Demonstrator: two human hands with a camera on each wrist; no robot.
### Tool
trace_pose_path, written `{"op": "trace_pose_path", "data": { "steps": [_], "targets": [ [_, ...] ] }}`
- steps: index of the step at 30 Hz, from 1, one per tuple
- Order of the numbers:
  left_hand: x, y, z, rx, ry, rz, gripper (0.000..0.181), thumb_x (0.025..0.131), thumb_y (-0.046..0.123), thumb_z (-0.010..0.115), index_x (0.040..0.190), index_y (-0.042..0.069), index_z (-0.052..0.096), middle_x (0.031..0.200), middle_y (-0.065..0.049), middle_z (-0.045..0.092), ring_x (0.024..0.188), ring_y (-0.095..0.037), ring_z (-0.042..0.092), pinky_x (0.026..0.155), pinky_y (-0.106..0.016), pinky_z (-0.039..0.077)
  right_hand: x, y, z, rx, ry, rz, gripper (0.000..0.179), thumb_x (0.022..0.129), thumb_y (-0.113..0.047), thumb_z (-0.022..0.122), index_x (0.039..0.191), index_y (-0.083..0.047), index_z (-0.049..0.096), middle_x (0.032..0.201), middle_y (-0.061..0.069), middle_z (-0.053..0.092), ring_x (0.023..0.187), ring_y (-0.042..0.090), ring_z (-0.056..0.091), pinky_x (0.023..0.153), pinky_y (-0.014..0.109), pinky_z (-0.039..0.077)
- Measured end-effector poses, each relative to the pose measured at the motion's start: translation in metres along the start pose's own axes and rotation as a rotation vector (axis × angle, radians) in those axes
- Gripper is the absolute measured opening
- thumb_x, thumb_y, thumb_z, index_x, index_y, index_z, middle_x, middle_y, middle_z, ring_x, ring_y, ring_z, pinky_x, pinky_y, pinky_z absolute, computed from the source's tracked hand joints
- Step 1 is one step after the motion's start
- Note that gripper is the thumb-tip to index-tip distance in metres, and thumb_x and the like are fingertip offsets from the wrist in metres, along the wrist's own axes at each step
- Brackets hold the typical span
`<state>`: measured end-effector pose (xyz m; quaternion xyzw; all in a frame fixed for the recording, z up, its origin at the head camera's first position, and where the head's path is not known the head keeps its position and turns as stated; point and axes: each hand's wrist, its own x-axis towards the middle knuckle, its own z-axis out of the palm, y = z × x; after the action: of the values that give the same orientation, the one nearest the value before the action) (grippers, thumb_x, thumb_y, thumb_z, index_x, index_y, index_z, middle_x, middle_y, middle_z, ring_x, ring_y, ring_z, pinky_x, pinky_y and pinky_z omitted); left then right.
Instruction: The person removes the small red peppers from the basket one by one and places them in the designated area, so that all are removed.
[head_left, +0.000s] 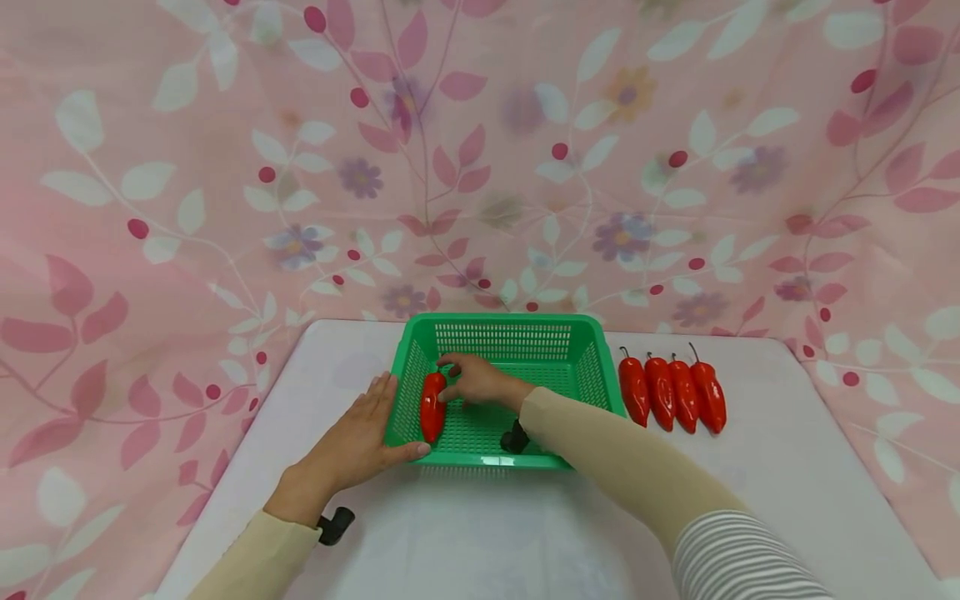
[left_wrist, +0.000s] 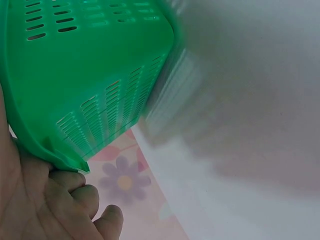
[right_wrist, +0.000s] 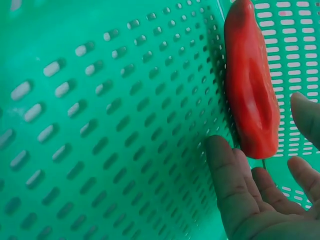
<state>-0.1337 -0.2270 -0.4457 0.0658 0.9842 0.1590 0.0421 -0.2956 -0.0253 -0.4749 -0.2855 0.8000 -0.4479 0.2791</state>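
A green perforated plastic basket [head_left: 517,318] stands on the table. Inside, along its left wall, lies one glossy red pepper [head_left: 431,408], its stem end pointing away from me. My right hand [head_left: 483,382] reaches into the basket just right of that pepper. In the right wrist view the fingers [right_wrist: 227,185] are spread and loosely bent, with a gap between them and the pepper [right_wrist: 252,85]. My left hand [head_left: 352,450] rests against the basket's left side, fingers extended along the outside and thumb by the front left corner. The left wrist view shows the palm [left_wrist: 35,200] by the rim.
Several more red peppers [head_left: 661,392] with dark stems lie in a row on the white table [head_left: 780,467], right of the basket. A pink floral cloth [head_left: 480,167] hangs behind the table. Each wrist carries a small black camera [head_left: 335,527].
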Motion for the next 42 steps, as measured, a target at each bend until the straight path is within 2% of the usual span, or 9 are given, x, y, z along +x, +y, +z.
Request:
{"op": "trace_pose_path", "data": {
  "steps": [9,14,18,24,36,42],
  "targets": [
    [0.000,-0.001,0.001,0.000,0.000,0.004,0.130,0.084,0.085,0.061,0.167,-0.002,0.012,0.176,-0.020,0.013,0.162,-0.044,0.016,0.130,-0.059,0.021,0.008,0.001,0.007,0.053,-0.016,0.011,0.068,0.093,-0.007,0.079,0.155,-0.007,0.050,0.141,0.022,0.061,0.107,0.027,0.066,0.085,0.047,0.065],
    [0.000,-0.002,0.001,0.003,0.000,0.002,0.130,0.084,0.084,0.062,0.168,-0.002,0.012,0.176,-0.020,0.013,0.162,-0.044,0.016,0.129,-0.059,0.022,0.010,-0.001,0.011,0.032,-0.030,0.010,0.071,0.092,-0.007,0.080,0.155,-0.010,0.049,0.139,0.019,0.063,0.105,0.024,0.065,0.085,0.044,0.064],
    [0.000,-0.002,0.001,0.005,0.002,0.006,0.130,0.084,0.085,0.061,0.168,-0.002,0.012,0.176,-0.020,0.013,0.162,-0.043,0.016,0.129,-0.059,0.022,0.011,-0.001,0.014,0.010,-0.040,0.006,0.076,0.090,-0.004,0.081,0.156,-0.010,0.045,0.139,0.018,0.062,0.103,0.024,0.065,0.082,0.040,0.063],
    [0.000,-0.002,0.001,0.000,0.008,0.007,0.130,0.085,0.086,0.060,0.167,-0.003,0.013,0.176,-0.020,0.015,0.163,-0.042,0.015,0.130,-0.058,0.020,0.010,-0.002,0.017,0.035,-0.046,0.013,0.080,0.089,-0.003,0.081,0.155,-0.003,0.036,0.140,0.021,0.058,0.103,0.026,0.065,0.080,0.035,0.061],
    [0.001,-0.002,0.001,-0.005,0.003,0.009,0.130,0.084,0.085,0.061,0.167,-0.003,0.013,0.176,-0.019,0.014,0.163,-0.042,0.015,0.130,-0.058,0.019,0.006,-0.007,0.020,0.110,-0.030,0.035,0.077,0.089,-0.006,0.083,0.147,-0.002,0.032,0.137,0.024,0.060,0.096,0.028,0.070,0.094,0.051,0.061],
    [0.000,-0.001,0.000,-0.009,0.004,0.015,0.130,0.084,0.085,0.061,0.167,-0.003,0.014,0.176,-0.020,0.015,0.163,-0.043,0.016,0.130,-0.058,0.019,0.005,-0.009,0.022,0.071,-0.091,0.027,0.079,0.089,-0.011,0.085,0.148,-0.004,0.032,0.127,0.019,0.066,0.103,0.026,0.070,0.094,0.043,0.063]
  ]
}}
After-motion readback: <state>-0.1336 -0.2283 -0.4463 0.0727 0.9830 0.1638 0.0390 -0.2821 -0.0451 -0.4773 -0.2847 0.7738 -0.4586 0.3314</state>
